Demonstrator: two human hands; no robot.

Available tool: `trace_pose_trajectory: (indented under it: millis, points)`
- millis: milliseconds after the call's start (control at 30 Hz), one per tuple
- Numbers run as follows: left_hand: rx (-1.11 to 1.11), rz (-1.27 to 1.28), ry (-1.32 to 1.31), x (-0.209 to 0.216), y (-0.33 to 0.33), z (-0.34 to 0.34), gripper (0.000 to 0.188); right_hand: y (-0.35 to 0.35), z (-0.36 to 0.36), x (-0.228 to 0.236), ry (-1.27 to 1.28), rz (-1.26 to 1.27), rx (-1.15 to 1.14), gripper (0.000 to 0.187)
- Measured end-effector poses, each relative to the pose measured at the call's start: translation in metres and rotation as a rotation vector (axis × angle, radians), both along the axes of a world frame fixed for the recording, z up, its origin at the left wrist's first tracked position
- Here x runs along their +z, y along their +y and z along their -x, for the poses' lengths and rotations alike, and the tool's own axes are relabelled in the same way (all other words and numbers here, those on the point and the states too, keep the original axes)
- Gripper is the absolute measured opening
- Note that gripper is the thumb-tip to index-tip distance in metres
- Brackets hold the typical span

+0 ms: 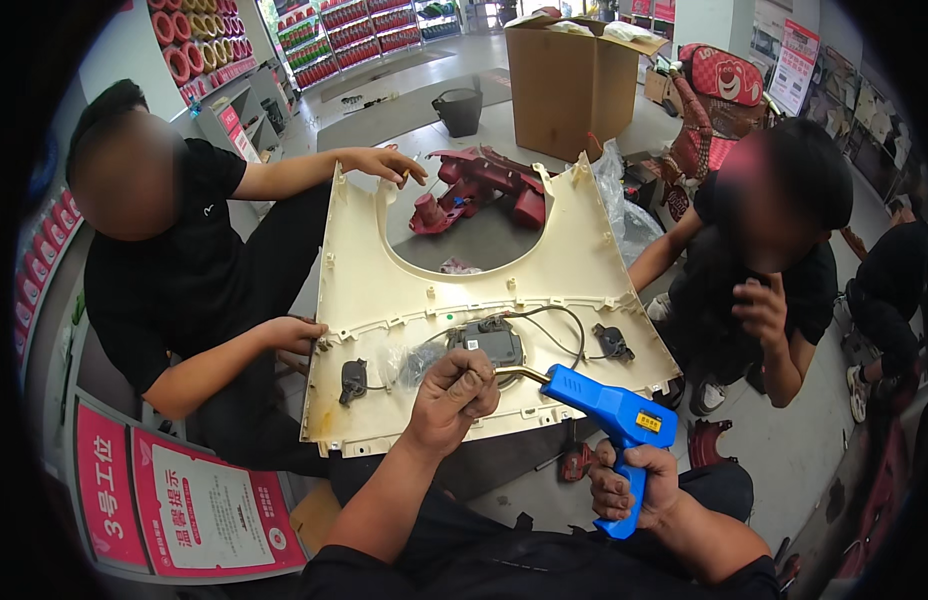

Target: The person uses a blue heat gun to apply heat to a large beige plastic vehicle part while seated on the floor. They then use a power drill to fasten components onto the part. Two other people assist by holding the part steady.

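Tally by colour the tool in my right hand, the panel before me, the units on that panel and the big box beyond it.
Blue: 1, the tool
Cream: 1, the panel
Dark: 3, the left unit, middle unit and right unit
Brown: 1, the box
Total: 6
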State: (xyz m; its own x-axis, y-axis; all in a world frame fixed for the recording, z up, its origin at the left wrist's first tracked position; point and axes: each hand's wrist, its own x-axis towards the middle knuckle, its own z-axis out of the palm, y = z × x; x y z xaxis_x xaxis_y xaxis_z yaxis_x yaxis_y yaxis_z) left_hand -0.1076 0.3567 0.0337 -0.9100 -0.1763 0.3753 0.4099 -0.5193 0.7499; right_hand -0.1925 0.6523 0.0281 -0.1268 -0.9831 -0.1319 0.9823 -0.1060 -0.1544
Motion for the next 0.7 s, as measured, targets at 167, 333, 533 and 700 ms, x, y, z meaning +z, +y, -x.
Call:
trace_pose_trajectory:
  millis: [167, 333, 533, 700]
  points:
    - [0.024, 0.032, -0.012, -0.007, -0.001, -0.001, 0.013, 0.000, 0.000, -0.001, -0.021, -0.013, 0.013, 0.029]
    - [0.046, 0.018, -0.020, -0.007, -0.007, -0.002, 0.013, 0.000, 0.001, 0.001, -0.005, -0.022, 0.008, 0.027]
    - [0.034, 0.014, -0.027, -0.015, -0.008, -0.002, 0.013, -0.001, 0.002, -0.003, 0.016, -0.029, 0.021, 0.027]
    - [0.058, 0.087, -0.052, -0.016, -0.015, -0.004, 0.011, -0.002, 0.004, -0.002, -0.026, -0.041, 0.044, 0.027]
